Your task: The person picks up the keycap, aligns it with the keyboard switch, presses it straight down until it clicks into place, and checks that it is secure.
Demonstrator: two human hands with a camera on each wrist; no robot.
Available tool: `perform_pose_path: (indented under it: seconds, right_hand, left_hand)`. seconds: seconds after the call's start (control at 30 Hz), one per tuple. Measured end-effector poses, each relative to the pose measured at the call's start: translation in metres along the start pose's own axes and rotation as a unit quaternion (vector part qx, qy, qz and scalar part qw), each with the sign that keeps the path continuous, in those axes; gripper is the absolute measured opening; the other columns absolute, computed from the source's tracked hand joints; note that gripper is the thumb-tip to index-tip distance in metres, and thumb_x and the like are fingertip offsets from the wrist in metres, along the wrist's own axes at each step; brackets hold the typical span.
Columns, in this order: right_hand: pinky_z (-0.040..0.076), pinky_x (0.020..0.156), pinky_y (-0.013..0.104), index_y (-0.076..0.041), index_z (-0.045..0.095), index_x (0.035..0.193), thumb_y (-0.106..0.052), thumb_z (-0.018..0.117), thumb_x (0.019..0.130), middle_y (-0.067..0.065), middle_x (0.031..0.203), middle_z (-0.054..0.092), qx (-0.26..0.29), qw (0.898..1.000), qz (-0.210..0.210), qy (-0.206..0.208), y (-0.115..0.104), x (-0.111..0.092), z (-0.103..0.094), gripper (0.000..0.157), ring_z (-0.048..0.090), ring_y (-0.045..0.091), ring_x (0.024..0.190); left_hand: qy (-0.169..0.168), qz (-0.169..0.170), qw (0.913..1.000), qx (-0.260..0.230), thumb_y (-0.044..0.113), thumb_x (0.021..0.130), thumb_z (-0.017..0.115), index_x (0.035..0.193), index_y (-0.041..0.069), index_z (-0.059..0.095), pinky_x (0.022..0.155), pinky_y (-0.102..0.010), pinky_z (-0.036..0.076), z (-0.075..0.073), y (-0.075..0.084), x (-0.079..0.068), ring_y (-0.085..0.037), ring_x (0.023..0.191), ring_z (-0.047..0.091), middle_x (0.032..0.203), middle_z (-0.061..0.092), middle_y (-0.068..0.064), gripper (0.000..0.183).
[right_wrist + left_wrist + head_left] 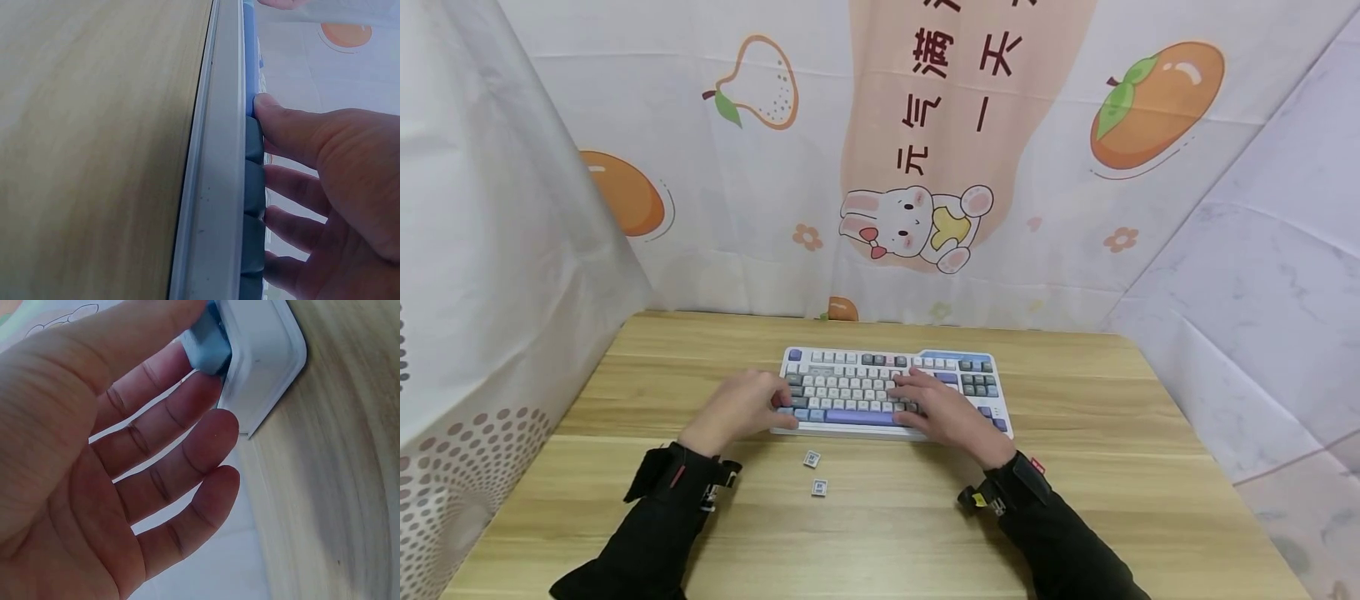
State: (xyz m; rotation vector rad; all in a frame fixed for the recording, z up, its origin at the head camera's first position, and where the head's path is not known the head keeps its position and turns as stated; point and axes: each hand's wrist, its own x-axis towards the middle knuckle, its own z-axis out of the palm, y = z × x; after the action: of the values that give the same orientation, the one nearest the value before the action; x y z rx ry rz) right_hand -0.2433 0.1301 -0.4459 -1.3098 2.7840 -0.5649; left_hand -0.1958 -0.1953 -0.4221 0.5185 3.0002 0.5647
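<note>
A white keyboard (857, 383) with grey, blue and purple keys lies flat on the wooden table. My left hand (742, 410) is at its left end; in the left wrist view, that hand's fingers (206, 444) are slightly bent beside the white case corner, and the thumb reaches over a blue key (209, 344). My right hand (943, 412) is spread over the keys right of the middle. In the right wrist view its thumb touches the end of the blue-purple space bar (250, 69), and the other fingertips rest on or just above the keys. Neither hand grasps anything.
Two small loose keycaps lie on the table in front of the keyboard, one keycap (812, 459) nearer to it and another keycap (819, 487) farther forward. A printed curtain (760, 200) hangs behind the table (865, 542), with white cloth (497, 250) on the left.
</note>
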Motion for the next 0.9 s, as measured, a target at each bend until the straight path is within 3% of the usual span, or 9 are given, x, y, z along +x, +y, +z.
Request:
perform_pose_path:
  seconds: [0.23, 0.53, 0.9]
  right_hand:
    - [0.029, 0.105, 0.046, -0.01, 0.063, 0.124, -0.033, 0.061, 0.091, 0.014, 0.137, 0.051, 0.001, 1.0, -0.005, 0.004, -0.0008, 0.0006, -0.0007, 0.039, 0.036, 0.035, 0.132]
    - [0.03, 0.105, 0.045, -0.011, 0.063, 0.124, -0.034, 0.061, 0.091, 0.013, 0.137, 0.051, 0.0, 1.0, 0.003, 0.0, -0.0014, 0.0016, -0.0002, 0.04, 0.036, 0.034, 0.132]
    - [0.03, 0.105, 0.047, -0.009, 0.063, 0.123, -0.033, 0.062, 0.091, 0.015, 0.136, 0.052, -0.003, 1.0, -0.001, 0.005, -0.0019, -0.0001, -0.0009, 0.039, 0.036, 0.035, 0.132]
  left_hand:
    - [-0.01, -0.003, 0.9999, -0.013, 0.033, 0.064, 0.084, 0.078, 0.02, 0.066, 0.063, -0.032, 0.045, -0.0018, -0.0023, -0.0021, -0.009, 0.066, 0.051, 0.076, 0.061, 0.008, 0.026]
    - [-0.006, 0.008, 0.9996, -0.026, 0.022, 0.069, 0.082, 0.081, 0.018, 0.07, 0.063, -0.032, 0.047, -0.0047, -0.004, -0.0052, -0.007, 0.065, 0.053, 0.08, 0.065, 0.006, 0.018]
    - [0.003, 0.043, 0.9991, 0.006, 0.018, 0.072, 0.079, 0.083, 0.016, 0.076, 0.068, -0.034, 0.05, -0.0043, 0.0038, -0.0059, -0.011, 0.075, 0.061, 0.086, 0.07, 0.002, 0.011]
